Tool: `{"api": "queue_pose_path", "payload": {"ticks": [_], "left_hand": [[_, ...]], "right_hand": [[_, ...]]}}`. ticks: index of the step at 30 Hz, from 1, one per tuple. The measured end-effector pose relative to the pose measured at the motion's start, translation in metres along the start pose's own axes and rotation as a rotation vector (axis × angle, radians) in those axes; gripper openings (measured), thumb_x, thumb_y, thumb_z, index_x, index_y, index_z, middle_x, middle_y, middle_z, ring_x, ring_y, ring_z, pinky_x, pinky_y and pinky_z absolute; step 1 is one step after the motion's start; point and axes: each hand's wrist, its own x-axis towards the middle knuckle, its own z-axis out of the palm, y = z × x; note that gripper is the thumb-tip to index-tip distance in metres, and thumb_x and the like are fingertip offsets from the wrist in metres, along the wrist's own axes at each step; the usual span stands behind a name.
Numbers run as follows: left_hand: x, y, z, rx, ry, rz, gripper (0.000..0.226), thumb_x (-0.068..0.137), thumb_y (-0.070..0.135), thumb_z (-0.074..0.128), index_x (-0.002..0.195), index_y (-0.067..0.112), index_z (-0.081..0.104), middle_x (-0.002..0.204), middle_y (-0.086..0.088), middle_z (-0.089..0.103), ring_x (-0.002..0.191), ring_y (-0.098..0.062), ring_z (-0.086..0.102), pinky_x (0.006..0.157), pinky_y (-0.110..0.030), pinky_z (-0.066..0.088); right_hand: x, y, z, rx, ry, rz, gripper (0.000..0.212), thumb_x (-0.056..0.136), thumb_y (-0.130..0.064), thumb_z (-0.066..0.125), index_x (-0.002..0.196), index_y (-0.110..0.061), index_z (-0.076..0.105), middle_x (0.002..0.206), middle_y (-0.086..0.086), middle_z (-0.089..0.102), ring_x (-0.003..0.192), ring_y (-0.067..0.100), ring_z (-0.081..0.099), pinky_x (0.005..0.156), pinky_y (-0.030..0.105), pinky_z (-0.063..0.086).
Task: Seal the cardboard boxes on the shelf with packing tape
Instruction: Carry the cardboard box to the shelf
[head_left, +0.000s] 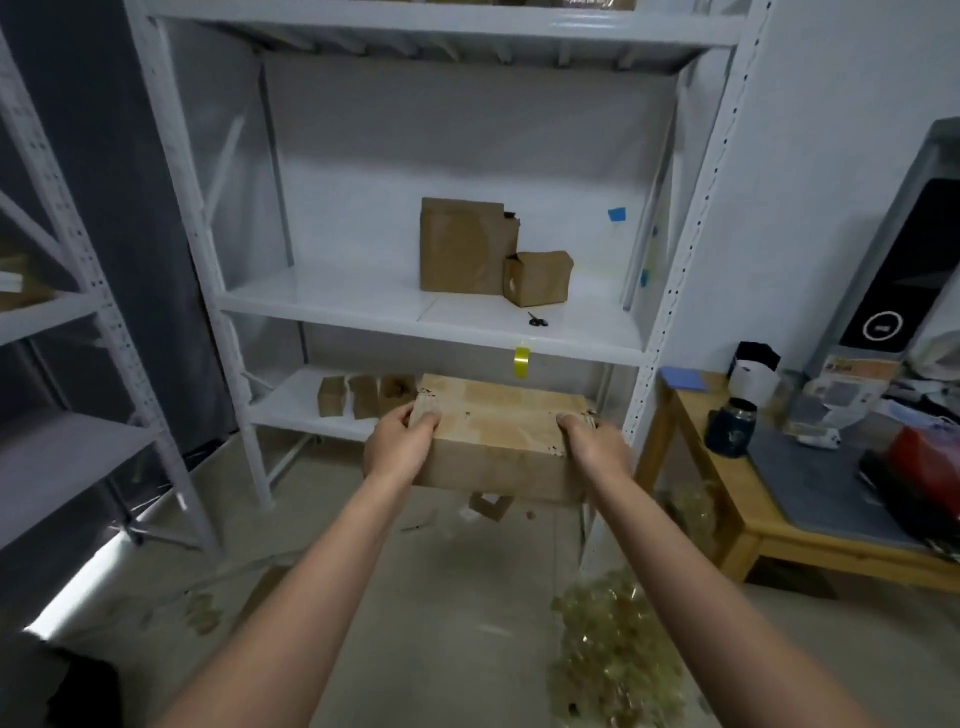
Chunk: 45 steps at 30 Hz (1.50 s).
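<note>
While the flat cardboard box (498, 431) is held level in front of the lower shelf (291, 410), its long axis is set left to right, with the broad face up and one long side toward the person. Its left end is gripped by the left hand (400, 444), fingers curled over the top edge. Its right end is clasped likewise by the right hand (592, 441). A yellow tape roll (522, 361) is seen at the front edge of the middle shelf (363, 306), just above the box.
</note>
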Motion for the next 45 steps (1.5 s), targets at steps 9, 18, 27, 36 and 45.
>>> {"api": "queue_pose_path", "payload": {"ticks": [9,18,27,36,45], "left_hand": [[0.152,0.018,0.056,-0.028,-0.035,0.017,0.032,0.098,0.038,0.053,0.127,0.027,0.062,0.11,0.009,0.059,0.103,-0.016,0.054,0.089,-0.033,0.042],[0.353,0.026,0.11,-0.028,-0.132,-0.029,0.007,0.099,0.033,0.053,0.103,0.031,0.058,0.089,0.01,0.056,0.077,-0.005,0.049,0.06,-0.026,0.037],[0.528,0.047,0.172,0.103,-0.196,-0.014,0.044,0.1,0.039,0.048,0.139,0.019,0.053,0.137,-0.005,0.054,0.111,-0.022,0.049,0.089,-0.033,0.038],[0.675,0.027,0.248,0.124,-0.243,-0.068,0.044,0.1,0.046,0.047,0.135,0.021,0.056,0.12,-0.001,0.057,0.103,-0.019,0.051,0.087,-0.032,0.039],[0.795,0.017,0.3,0.249,-0.17,-0.192,0.057,0.099,0.052,0.045,0.147,0.02,0.044,0.143,-0.006,0.052,0.125,-0.025,0.053,0.093,-0.031,0.043]], "right_hand": [[0.154,-0.046,0.064,0.08,-0.045,-0.018,0.048,0.08,-0.053,0.058,0.114,-0.02,0.06,0.116,0.005,0.064,0.106,0.029,0.057,0.095,0.04,0.045],[0.327,-0.099,0.158,0.033,-0.023,-0.02,0.04,0.088,-0.046,0.056,0.11,-0.013,0.061,0.107,0.008,0.062,0.099,0.029,0.057,0.086,0.038,0.047],[0.473,-0.144,0.214,0.003,0.044,0.03,0.048,0.086,-0.05,0.057,0.11,-0.009,0.062,0.108,0.011,0.063,0.097,0.029,0.056,0.077,0.034,0.041],[0.635,-0.157,0.272,-0.105,-0.031,0.001,0.048,0.089,-0.05,0.055,0.11,-0.007,0.063,0.106,0.01,0.064,0.091,0.025,0.055,0.074,0.032,0.04],[0.752,-0.164,0.317,-0.213,-0.095,-0.011,0.043,0.093,-0.043,0.054,0.122,-0.01,0.057,0.114,0.011,0.063,0.085,0.021,0.048,0.073,0.031,0.036]]}}
